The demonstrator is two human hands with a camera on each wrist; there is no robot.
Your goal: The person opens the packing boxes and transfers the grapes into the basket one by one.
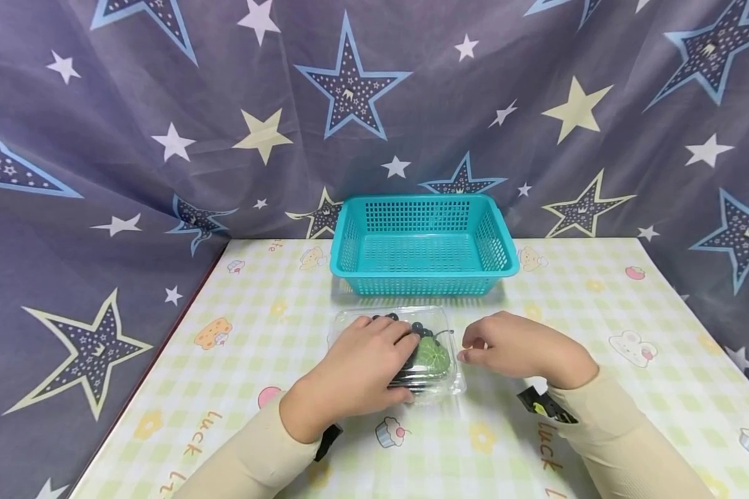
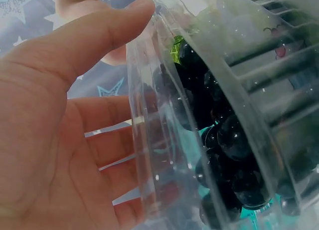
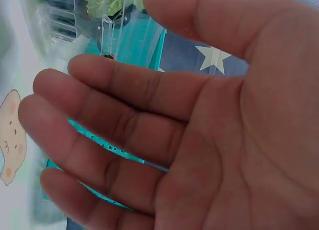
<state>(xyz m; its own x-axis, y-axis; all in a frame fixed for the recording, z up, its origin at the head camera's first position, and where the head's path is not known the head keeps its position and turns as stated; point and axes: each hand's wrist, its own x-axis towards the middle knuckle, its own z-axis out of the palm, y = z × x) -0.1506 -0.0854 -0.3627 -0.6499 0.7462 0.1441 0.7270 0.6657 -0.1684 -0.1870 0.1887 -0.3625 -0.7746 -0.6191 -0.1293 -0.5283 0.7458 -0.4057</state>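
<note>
Head view forward, down; wrist views nearer; all share teal basket [image 1: 421, 256]

Left hand [image 1: 363, 360]: palm down, fingers extended | Right hand [image 1: 517, 346]: fingers loosely bent (thumb apart)

Box [image 1: 444, 320]: your left hand [image 1: 357, 364] hides much of its left side in the head view.
Grapes [image 1: 417, 328]: partly under that hand; you cannot count them.
Green piece [image 1: 433, 358]: you cannot tell whether it is fruit or leaf; the right wrist view's top edge crops it.
Right hand [image 1: 514, 346]: in the head view you lose some fingers behind others.
Basket [image 3: 149, 48]: your fingers cover part in the right wrist view.
Sleeves [image 1: 250, 450]: cut off below.
</note>
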